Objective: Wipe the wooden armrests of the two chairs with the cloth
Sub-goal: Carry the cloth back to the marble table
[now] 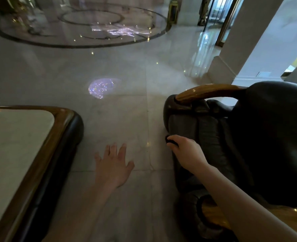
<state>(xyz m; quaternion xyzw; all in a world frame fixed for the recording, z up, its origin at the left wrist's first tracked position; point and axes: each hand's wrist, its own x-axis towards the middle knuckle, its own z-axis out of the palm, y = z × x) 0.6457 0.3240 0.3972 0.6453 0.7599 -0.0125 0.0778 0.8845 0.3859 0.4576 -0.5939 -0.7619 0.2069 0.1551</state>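
Right grip (182, 151) closed on dark cloth (169, 140) beside chair (275, 137); left hand (113, 166) spread, empty.

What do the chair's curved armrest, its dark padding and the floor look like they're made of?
The armrest looks like varnished wood: amber, with a soft sheen. The chair padding seems to be dark leather or imitation; I can't tell which. The floor looks like polished stone tile, mirroring lights.

The lobby was dim, lit mostly by daylight from the glazed doorway (214, 18) at upper right, which washed the pale column (245, 41) bluish; the polished grey marble floor (119, 105) carried glare streaks and a sparkling violet reflection (100, 87); straight edges bowed near the frame borders; the picture was soft, the far background blurred; the dark leather chair (269, 137) lost detail in shadow.
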